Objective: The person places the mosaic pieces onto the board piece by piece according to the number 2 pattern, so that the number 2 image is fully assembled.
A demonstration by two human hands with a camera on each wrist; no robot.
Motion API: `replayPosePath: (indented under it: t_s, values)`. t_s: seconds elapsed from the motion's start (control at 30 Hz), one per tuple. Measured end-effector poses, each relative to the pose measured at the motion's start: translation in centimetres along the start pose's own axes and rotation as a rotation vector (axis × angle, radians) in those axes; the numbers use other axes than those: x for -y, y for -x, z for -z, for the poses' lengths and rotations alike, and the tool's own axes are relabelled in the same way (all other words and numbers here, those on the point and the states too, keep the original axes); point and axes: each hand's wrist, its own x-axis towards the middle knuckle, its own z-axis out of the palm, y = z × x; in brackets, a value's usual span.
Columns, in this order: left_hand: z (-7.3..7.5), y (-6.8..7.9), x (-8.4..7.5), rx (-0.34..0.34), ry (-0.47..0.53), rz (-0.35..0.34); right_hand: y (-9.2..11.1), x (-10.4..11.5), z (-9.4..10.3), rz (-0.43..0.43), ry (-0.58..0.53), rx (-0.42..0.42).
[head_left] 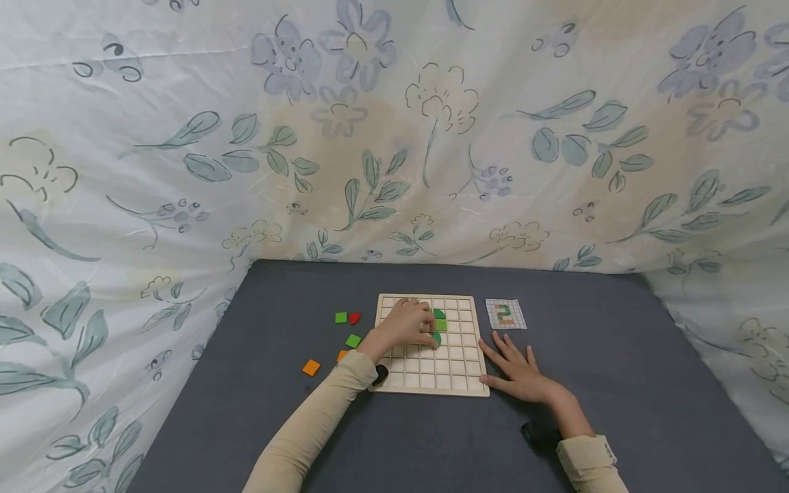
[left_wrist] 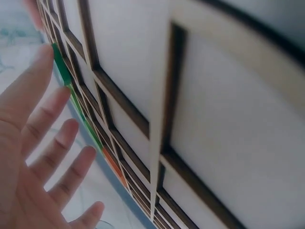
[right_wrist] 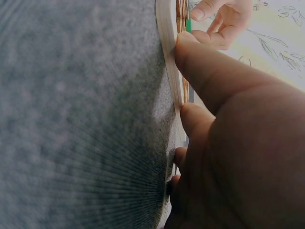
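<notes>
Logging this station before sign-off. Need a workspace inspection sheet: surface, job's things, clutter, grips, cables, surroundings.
Surface: dark grey flat tabletop.
Job's things: pale wooden grid board, bearing a bright green square tile and dark green rounded tiles; white printed pattern card right of it; loose at left, two bright green square pieces, red flat piece, orange square piece, another orange piece partly hidden.
Clutter: nothing seen.
Left-hand grip: over board, thumb tip at the nearer dark green tile.
Right-hand grip: fingers spread, touching board's right edge.
Cables: nothing seen.
Surroundings: white floral-print cloth behind and at both sides.
</notes>
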Motion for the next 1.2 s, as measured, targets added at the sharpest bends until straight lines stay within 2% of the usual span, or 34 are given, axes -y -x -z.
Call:
replayPosePath:
  t_s: [0.47, 0.77, 1.0, 1.2]
  values:
    - [0.2, -0.4, -0.7, 0.034, -0.017, -0.015, 0.0, 0.7, 0.4, -0.028, 0.012, 0.017]
    - [0.0, -0.6, -0.4, 0.041, 0.000, -0.030, 0.0, 0.5, 0.3, -0.025, 0.001, 0.020]
    - [-0.1, -0.3, -0.1, 0.028, 0.003, -0.023, -0.1, 0.4, 0.2, -0.024, 0.017, 0.016]
    - [0.3, 0.5, 0.1, 0.020, 0.030, -0.006, 0.0, 0.3, 0.1, -0.012, 0.022, -0.001]
